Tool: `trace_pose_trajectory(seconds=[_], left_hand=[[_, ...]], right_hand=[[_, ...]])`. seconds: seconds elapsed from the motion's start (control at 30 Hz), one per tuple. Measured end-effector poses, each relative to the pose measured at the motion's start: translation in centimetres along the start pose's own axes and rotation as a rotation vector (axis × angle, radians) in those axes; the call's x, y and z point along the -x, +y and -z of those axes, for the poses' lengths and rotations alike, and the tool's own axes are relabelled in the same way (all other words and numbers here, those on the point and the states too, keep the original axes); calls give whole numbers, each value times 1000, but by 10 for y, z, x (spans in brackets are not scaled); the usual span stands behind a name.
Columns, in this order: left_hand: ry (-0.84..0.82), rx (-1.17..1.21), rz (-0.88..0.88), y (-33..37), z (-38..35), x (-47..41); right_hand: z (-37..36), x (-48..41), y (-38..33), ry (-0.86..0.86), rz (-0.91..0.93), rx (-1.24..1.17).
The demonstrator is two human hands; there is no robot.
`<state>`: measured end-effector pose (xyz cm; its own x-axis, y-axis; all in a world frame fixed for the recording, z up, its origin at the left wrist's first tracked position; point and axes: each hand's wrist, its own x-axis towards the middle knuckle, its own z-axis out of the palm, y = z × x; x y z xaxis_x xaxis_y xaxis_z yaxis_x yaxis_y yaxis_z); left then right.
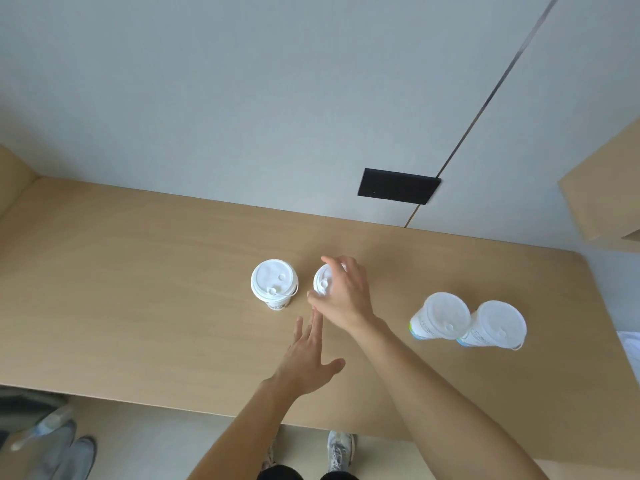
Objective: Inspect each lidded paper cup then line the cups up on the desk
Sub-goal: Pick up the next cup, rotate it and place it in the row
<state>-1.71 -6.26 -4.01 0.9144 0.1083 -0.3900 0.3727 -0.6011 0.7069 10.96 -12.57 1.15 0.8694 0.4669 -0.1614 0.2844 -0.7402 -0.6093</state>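
- A pale wooden table [138, 289] is seen from above. It is set against a grey wall [242, 98], on which a black plate [398, 186] is fixed.
- At the left, the first cup [273, 284] is stood upright on the table with its white lid pressed on. It is touched by no hand.
- The left hand [306, 358] is held low over the table, nearer to the person than the cups. Its fingers [316, 327] are straight and a little apart, and nothing is held.
- Just beside the first cup, the second cup [322, 284] is gripped from above by the right hand [346, 296], whose fingers [334, 268] are curled round the lid rim. Whether this cup is lifted or rests on the table cannot be told.
- Well apart to the right, the third cup [440, 317] and the fourth cup [495, 325] are stood close together.
- The cups are judged to be light and easily crushed; whether they are filled cannot be seen. A lid may be pulled off if a cup is carried by the lid alone, so the paper wall under the rim is judged the safer place to hold, with soft pressure.
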Motion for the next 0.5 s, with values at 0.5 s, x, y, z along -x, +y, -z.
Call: trace_pose_trajectory(seconds=[0.5], left_hand=[[13, -53, 79, -41, -12, -29]], right_hand=[[-25, -7, 2, -31, 38, 154]])
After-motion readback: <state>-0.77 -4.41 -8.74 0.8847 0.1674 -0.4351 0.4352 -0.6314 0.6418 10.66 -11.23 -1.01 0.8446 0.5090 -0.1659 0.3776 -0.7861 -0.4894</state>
